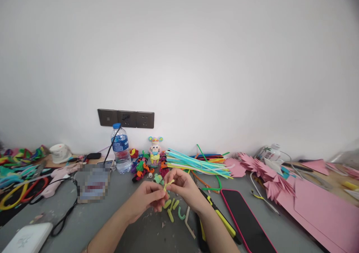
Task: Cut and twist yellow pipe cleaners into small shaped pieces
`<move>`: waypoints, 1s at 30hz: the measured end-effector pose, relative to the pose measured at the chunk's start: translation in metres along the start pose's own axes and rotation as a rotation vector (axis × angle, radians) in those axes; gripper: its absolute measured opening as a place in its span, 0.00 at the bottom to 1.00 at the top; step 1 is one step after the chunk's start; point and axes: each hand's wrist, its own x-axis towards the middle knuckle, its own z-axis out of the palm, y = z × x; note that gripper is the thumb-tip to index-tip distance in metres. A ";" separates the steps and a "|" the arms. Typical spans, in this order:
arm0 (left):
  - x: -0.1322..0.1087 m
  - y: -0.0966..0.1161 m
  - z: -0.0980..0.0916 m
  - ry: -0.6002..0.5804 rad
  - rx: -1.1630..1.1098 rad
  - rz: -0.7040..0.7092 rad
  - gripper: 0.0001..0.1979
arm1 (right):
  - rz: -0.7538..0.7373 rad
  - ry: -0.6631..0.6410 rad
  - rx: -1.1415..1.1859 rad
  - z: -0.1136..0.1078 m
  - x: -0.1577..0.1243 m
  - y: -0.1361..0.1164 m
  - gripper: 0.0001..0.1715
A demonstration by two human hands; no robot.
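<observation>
My left hand (148, 197) and my right hand (184, 187) meet over the middle of the grey table. Between their fingertips they pinch a short pale-yellow pipe cleaner (169, 183), whose ends stick out. Just below lie several yellow-green fuzzy pieces (171, 215), a curved mint-green piece (181, 213) and a bent white pipe cleaner (189, 225). A small light-green fuzzy shape (158, 179) sits right behind my fingers. Beside my right forearm is a tool with yellow-and-black handles (224, 222), partly hidden by the arm.
Behind my hands are a bundle of colourful pipe cleaners (200, 164), a small figurine (155, 152) and a water bottle (120, 150). A phone (245, 219) and pink paper (322, 208) lie right. Left are a glue gun (56, 180), cables and a white box (28, 238).
</observation>
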 end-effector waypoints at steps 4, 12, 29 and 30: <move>0.004 -0.003 -0.002 0.026 0.106 0.066 0.19 | 0.020 0.004 -0.006 -0.001 0.001 0.002 0.16; 0.014 -0.014 -0.007 0.159 0.203 0.217 0.21 | 0.044 0.106 -0.087 -0.009 0.003 0.012 0.13; 0.010 -0.011 0.003 0.211 -0.153 0.173 0.17 | -0.074 0.192 -0.020 -0.001 0.005 0.021 0.11; 0.009 -0.010 0.003 0.208 -0.128 0.170 0.18 | -0.070 0.187 -0.026 -0.002 0.005 0.021 0.11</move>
